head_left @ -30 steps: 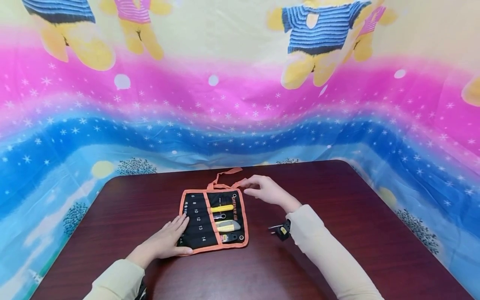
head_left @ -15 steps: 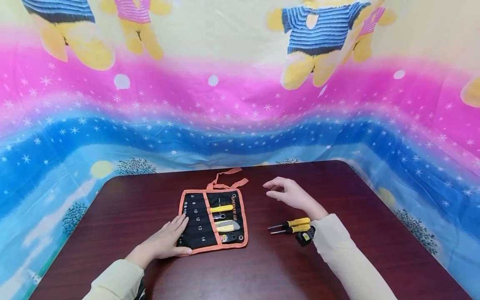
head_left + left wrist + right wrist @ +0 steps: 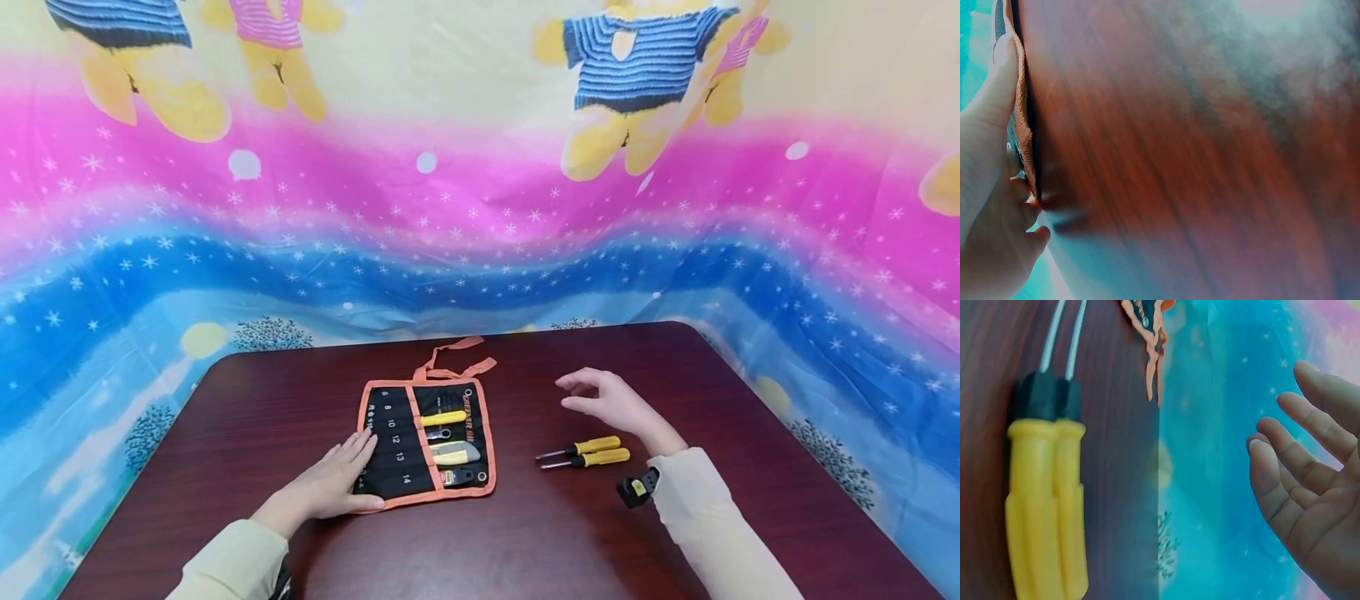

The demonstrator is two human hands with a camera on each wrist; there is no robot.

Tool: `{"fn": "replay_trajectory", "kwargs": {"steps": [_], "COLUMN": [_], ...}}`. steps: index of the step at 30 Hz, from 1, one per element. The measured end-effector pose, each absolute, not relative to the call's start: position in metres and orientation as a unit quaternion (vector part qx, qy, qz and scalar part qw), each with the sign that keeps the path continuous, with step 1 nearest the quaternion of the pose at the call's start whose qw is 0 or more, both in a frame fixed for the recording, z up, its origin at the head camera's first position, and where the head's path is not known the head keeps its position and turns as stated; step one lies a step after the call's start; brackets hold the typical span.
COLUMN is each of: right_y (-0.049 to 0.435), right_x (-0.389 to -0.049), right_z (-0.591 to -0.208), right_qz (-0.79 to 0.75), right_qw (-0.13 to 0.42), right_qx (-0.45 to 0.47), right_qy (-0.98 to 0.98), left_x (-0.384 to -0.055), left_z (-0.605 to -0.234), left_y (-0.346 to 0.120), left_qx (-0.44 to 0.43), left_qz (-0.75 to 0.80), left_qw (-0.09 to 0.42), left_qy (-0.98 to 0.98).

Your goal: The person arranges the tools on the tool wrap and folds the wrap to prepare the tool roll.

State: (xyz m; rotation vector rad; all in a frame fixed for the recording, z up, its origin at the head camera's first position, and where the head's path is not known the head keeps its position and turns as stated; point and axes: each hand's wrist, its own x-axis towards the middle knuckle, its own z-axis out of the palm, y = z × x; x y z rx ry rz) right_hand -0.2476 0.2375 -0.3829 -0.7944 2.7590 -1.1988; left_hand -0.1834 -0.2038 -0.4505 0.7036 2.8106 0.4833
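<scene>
A black tool roll (image 3: 397, 467) with orange edging lies unrolled on the table, its pockets numbered. My left hand (image 3: 330, 479) rests flat on its near left side, fingers straight; in the left wrist view the thumb (image 3: 1000, 94) lies along the orange edge. Tucked in the roll are a yellow handle (image 3: 444, 417), a small ring-ended metal tool (image 3: 442, 433), a utility knife (image 3: 457, 452) and a black-ended tool (image 3: 459, 476). My right hand (image 3: 611, 400) hovers empty, fingers loosely bent, just beyond two yellow-handled screwdrivers (image 3: 603, 457) lying side by side.
Orange tie straps (image 3: 457, 367) trail from the roll's far edge. The dark wooden table (image 3: 525, 550) ends at a printed cloth backdrop (image 3: 480, 217). A small black wrist camera (image 3: 636, 489) sits at the right sleeve.
My right hand has moved away from the tie strap, going right and slightly nearer, uncovering the two screwdrivers to view. The left hand and the tool roll have stayed in place.
</scene>
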Motion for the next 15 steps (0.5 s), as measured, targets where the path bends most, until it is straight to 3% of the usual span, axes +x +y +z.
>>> {"fn": "replay_trajectory", "kwargs": {"steps": [15], "right_y": [0.285], "right_x": [-0.241], "right_z": [-0.415], "right_qz": [-0.389], "right_qw": [0.081], "right_qx": [-0.214], "right_qy": [0.892], "left_x": [-0.183], "left_z": [-0.451], "left_y": [-0.203], "left_qx": [0.237], "left_qz": [0.166], "left_qw": [0.103], "left_qy": [0.952]}}
